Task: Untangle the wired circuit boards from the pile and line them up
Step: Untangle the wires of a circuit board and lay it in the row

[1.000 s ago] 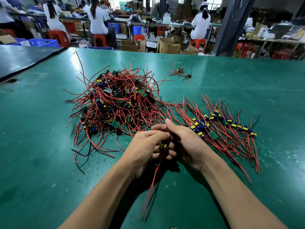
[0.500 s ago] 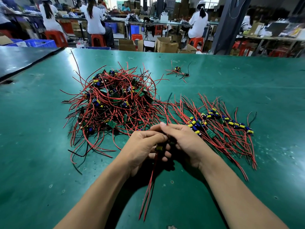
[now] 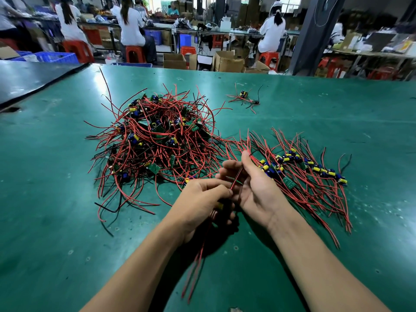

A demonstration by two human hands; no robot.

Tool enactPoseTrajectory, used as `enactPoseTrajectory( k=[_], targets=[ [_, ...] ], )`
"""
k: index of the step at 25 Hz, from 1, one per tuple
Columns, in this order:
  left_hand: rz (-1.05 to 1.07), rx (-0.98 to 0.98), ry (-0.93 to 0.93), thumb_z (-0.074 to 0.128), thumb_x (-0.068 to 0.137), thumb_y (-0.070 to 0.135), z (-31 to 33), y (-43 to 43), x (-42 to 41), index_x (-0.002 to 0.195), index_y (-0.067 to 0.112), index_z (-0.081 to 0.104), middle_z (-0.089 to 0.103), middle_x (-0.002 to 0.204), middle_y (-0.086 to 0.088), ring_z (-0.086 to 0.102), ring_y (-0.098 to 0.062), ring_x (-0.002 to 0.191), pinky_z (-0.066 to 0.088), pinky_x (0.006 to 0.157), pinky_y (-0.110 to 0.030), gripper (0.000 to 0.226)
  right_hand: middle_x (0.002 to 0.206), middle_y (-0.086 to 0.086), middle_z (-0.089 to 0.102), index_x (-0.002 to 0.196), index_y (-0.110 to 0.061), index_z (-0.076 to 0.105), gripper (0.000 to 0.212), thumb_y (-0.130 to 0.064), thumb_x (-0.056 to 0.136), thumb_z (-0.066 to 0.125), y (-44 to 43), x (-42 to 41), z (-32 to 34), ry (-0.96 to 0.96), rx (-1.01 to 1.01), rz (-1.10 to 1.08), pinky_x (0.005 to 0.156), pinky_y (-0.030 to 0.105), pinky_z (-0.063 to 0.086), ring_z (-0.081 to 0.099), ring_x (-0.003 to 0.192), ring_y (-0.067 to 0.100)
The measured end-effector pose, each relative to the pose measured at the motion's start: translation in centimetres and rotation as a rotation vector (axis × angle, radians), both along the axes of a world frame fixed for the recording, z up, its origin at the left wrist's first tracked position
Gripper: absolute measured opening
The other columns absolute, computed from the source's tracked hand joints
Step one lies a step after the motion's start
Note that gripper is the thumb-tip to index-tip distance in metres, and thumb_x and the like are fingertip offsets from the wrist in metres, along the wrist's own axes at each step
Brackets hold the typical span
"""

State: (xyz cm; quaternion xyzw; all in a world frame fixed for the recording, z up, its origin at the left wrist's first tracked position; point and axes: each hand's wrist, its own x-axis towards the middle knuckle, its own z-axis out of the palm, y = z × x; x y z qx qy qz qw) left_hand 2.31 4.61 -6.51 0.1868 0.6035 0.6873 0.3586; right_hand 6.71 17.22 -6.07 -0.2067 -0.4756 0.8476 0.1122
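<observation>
Left hand (image 3: 200, 199) grips board (image 3: 219, 206), slack right hand (image 3: 256, 190) touches its wire (image 3: 236, 178).

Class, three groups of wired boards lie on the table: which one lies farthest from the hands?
The small cluster lying alone at the far side, beyond the big tangled pile and the lined-up row.

Left hand (image 3: 201, 200) curled tight, right hand (image 3: 255, 190) loosely open.

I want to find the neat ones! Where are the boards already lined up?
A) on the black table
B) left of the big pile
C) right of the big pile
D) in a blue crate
C: the row of boards lies on the green table right of the tangled pile, beside the right hand.
</observation>
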Motion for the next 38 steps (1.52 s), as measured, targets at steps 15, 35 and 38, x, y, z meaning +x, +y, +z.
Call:
enactPoseTrajectory(
  k=[15,35,38],
  targets=[
    [0.087,0.015,0.063,0.065,0.089,0.009,-0.5,0.0,-0.2,0.074,0.004,0.073,0.056,0.055,-0.008,0.055,-0.020,0.043,0.045,0.044,-0.021,0.018,0.081,0.001,0.077,0.083,-0.012,0.076,0.043,-0.041,0.103,0.052,1.2,-0.2,-0.9,-0.065,0.516,-0.168,0.047,0.025,0.052,0.067,0.058,0.011],
    [0.164,0.040,0.048,0.058,0.095,0.006,-0.6,0.2,0.1,0.085,-0.006,0.067,0.061,0.062,-0.017,0.057,-0.022,0.044,0.051,0.042,-0.026,0.018,0.061,0.010,0.059,0.095,-0.012,0.077,0.028,-0.035,0.099,0.062,-0.7,0.5,-1.6,-0.027,0.350,0.145,0.042,0.025,0.044,0.047,0.040,0.018],
    [0.160,0.045,0.025,0.059,0.094,0.006,-0.5,0.2,-0.1,0.087,-0.003,0.070,0.062,0.064,-0.016,0.056,-0.021,0.044,0.050,0.043,-0.025,0.015,0.061,0.011,0.060,0.090,-0.012,0.077,0.031,-0.036,0.100,0.060,-0.9,0.3,-1.4,-0.028,0.326,0.095,0.042,0.026,0.045,0.048,0.038,0.019]
  ],
)
